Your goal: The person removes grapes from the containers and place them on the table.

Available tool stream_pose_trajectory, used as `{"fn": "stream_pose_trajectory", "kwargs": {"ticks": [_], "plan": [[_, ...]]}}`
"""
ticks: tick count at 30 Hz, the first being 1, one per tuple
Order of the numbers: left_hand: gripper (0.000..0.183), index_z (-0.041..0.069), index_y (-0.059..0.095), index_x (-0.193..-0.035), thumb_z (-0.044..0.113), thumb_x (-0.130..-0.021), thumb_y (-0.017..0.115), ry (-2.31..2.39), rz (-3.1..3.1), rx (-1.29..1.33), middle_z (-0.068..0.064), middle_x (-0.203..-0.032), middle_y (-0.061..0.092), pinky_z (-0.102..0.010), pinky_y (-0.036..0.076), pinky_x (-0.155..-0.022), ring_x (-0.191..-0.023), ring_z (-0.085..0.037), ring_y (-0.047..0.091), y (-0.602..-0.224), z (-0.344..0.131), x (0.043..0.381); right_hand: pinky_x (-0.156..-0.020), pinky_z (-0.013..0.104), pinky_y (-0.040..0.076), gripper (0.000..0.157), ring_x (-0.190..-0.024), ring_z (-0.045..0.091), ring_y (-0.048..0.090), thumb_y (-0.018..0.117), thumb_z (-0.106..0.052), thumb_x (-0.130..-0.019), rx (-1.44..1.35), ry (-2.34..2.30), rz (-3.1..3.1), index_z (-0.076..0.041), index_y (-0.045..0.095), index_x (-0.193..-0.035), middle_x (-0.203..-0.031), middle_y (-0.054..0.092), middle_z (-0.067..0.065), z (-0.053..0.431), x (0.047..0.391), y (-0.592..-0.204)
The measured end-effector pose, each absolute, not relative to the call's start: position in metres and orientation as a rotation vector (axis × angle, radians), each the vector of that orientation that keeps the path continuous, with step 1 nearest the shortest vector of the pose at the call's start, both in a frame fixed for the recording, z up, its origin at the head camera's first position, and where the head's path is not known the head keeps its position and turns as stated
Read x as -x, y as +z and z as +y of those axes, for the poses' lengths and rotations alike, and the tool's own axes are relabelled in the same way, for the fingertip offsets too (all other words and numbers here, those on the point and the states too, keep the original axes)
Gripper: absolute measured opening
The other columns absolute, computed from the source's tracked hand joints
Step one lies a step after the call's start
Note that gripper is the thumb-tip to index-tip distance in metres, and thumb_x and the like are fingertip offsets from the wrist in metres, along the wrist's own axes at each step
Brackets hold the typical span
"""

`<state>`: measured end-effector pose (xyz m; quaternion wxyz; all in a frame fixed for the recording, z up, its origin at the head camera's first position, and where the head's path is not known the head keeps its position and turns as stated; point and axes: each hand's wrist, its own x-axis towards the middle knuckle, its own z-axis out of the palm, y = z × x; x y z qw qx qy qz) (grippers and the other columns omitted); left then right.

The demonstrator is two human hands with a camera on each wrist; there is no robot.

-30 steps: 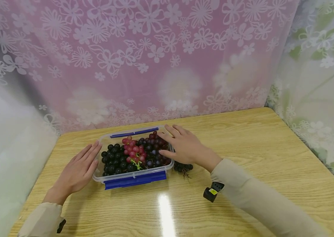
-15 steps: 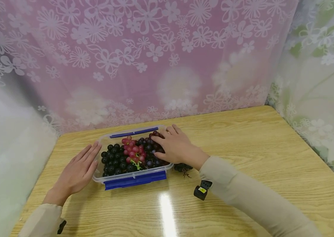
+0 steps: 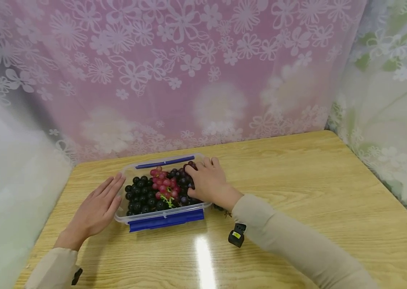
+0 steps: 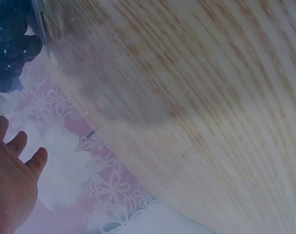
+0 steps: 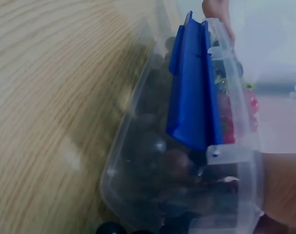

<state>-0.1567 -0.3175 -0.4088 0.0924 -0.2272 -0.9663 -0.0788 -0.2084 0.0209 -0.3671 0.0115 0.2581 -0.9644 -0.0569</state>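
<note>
A clear plastic box with blue clips holds black grapes, pink-red grapes with a bit of green stem, and dark purple grapes. Flat along the box's left end lies my left hand, its fingers straight and touching the rim. My right hand reaches into the right end from above, its fingers bent round the dark purple grapes and covering many of them. In the right wrist view, only part of the right hand shows behind the box wall, with the fingertips hidden.
More dark grapes with a brown stem lie on the table outside the box's right end, partly behind my right wrist. The wooden table extends right and forward. A pink flowered curtain hangs behind it.
My right hand has moved left over the dark purple grapes, and its fingers have bent round them. The left hand has stayed at the box's left end.
</note>
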Motion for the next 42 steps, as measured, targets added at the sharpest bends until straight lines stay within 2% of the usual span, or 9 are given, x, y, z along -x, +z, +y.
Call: {"fn": "stream_pose_trajectory", "kwargs": {"ticks": [6, 13, 16, 22, 25, 30, 35, 38, 42], "plan": [[0.056, 0.014, 0.022, -0.154, 0.023, -0.103, 0.043, -0.220, -2.866, 0.665, -0.007, -0.157, 0.020, -0.042, 0.016, -0.114, -0.141, -0.032, 0.021, -0.411, -0.317, 0.157, -0.091, 0.046, 0.031, 0.047, -0.113, 0.029, 0.046, 0.050, -0.051, -0.094, -0.776, -0.120, -2.954, -0.029, 0.051, -0.136, -0.129, 0.055, 0.003, 0.022, 0.212, -0.372], [0.055, 0.014, 0.022, -0.154, 0.024, -0.103, 0.041, -0.240, -2.856, 0.664, -0.008, -0.157, 0.021, -0.039, 0.013, -0.116, -0.141, -0.033, 0.022, -0.409, -0.319, 0.157, -0.095, 0.046, 0.028, 0.052, -0.114, 0.032, 0.045, 0.041, -0.057, -0.097, -0.745, -0.333, -3.034, -0.033, 0.041, -0.143, -0.133, 0.051, 0.005, 0.018, 0.202, -0.359], [0.055, 0.014, 0.022, -0.154, 0.026, -0.104, 0.040, -0.239, -2.860, 0.661, -0.008, -0.157, 0.020, -0.041, 0.014, -0.115, -0.141, -0.032, 0.022, -0.409, -0.319, 0.157, -0.093, 0.044, 0.031, 0.046, -0.109, 0.031, 0.049, 0.037, -0.053, -0.100, -0.758, -0.376, -2.977, -0.030, 0.043, -0.140, -0.127, 0.053, 0.005, 0.018, 0.199, -0.361], [0.054, 0.014, 0.022, -0.154, 0.026, -0.104, 0.039, -0.233, -2.869, 0.664, -0.007, -0.157, 0.020, -0.042, 0.016, -0.115, -0.141, -0.032, 0.021, -0.410, -0.320, 0.156, -0.085, 0.041, 0.035, 0.034, -0.091, 0.027, 0.057, 0.047, -0.048, -0.098, -0.817, -0.268, -2.803, -0.024, 0.055, -0.121, -0.102, 0.061, 0.006, 0.022, 0.200, -0.369], [0.054, 0.014, 0.023, -0.154, 0.026, -0.104, 0.039, -0.232, -2.866, 0.656, -0.008, -0.157, 0.021, -0.042, 0.016, -0.114, -0.141, -0.032, 0.022, -0.411, -0.320, 0.155, -0.084, 0.041, 0.035, 0.031, -0.087, 0.025, 0.058, 0.053, -0.047, -0.096, -0.875, -0.211, -2.768, -0.023, 0.057, -0.116, -0.095, 0.063, 0.004, 0.025, 0.203, -0.369], [0.054, 0.014, 0.023, -0.154, 0.027, -0.104, 0.039, -0.233, -2.866, 0.656, -0.008, -0.157, 0.022, -0.047, 0.021, -0.112, -0.140, -0.033, 0.023, -0.410, -0.319, 0.154, -0.090, 0.044, 0.032, 0.032, -0.097, 0.023, 0.056, 0.057, -0.044, -0.094, -0.952, -0.181, -2.779, -0.025, 0.060, -0.119, -0.099, 0.067, 0.001, 0.029, 0.209, -0.364], [0.054, 0.014, 0.024, -0.154, 0.027, -0.104, 0.039, -0.234, -2.869, 0.643, -0.009, -0.156, 0.023, -0.050, 0.024, -0.110, -0.140, -0.033, 0.023, -0.408, -0.318, 0.154, -0.102, 0.051, 0.025, 0.041, -0.110, 0.027, 0.051, 0.059, -0.047, -0.091, -0.945, -0.146, -2.868, -0.024, 0.059, -0.125, -0.109, 0.067, 0.000, 0.028, 0.212, -0.358], [0.054, 0.015, 0.023, -0.154, 0.027, -0.104, 0.039, -0.238, -2.879, 0.638, -0.009, -0.156, 0.022, -0.051, 0.024, -0.109, -0.140, -0.033, 0.022, -0.406, -0.318, 0.154, -0.104, 0.052, 0.023, 0.040, -0.108, 0.026, 0.052, 0.062, -0.045, -0.090, -0.950, -0.114, -2.844, -0.022, 0.061, -0.122, -0.106, 0.068, 0.000, 0.028, 0.213, -0.359], [0.054, 0.014, 0.022, -0.154, 0.026, -0.104, 0.040, -0.239, -2.887, 0.648, -0.009, -0.157, 0.021, -0.052, 0.024, -0.109, -0.140, -0.034, 0.022, -0.407, -0.317, 0.154, -0.098, 0.049, 0.029, 0.030, -0.095, 0.023, 0.054, 0.061, -0.037, -0.091, -1.008, -0.066, -2.676, -0.018, 0.064, -0.113, -0.096, 0.069, -0.001, 0.032, 0.217, -0.367]]}}
